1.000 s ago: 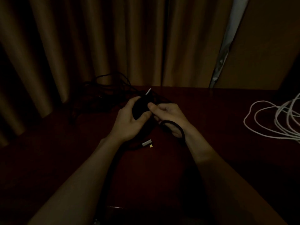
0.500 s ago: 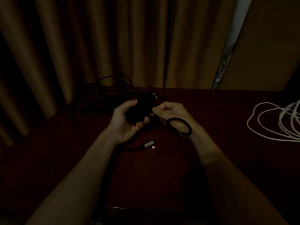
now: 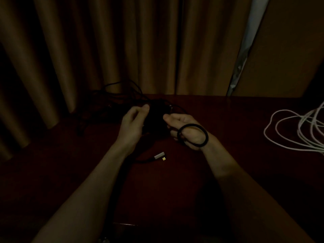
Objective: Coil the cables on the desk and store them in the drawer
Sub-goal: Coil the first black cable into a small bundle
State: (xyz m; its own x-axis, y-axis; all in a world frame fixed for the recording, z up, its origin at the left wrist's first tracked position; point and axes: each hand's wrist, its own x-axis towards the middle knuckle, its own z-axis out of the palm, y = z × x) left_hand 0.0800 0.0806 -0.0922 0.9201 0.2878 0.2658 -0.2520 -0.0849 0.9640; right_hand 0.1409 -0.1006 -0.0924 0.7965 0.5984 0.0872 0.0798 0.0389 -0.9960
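Observation:
A coiled black cable bundle (image 3: 156,118) sits between my two hands above the dark red desk (image 3: 228,116). My left hand (image 3: 133,121) holds its left side with curled fingers and raised thumb. My right hand (image 3: 185,127) grips its right side, thumb on top. One black cable loop (image 3: 192,135) circles the back of my right hand. The cable's silver plug end (image 3: 159,156) lies on the desk below the hands. A loose black cable tangle (image 3: 114,99) lies at the back left. A white cable (image 3: 298,130) lies in loose loops at the right.
Brown curtains (image 3: 105,50) hang right behind the desk's far edge. A plain wall panel (image 3: 289,50) stands at the back right. The room is very dark, and no drawer is visible.
The silver tip that stuck up above the bundle is no longer visible. The black loop has slid from my right fingers onto the back of that hand. My left thumb has lifted.

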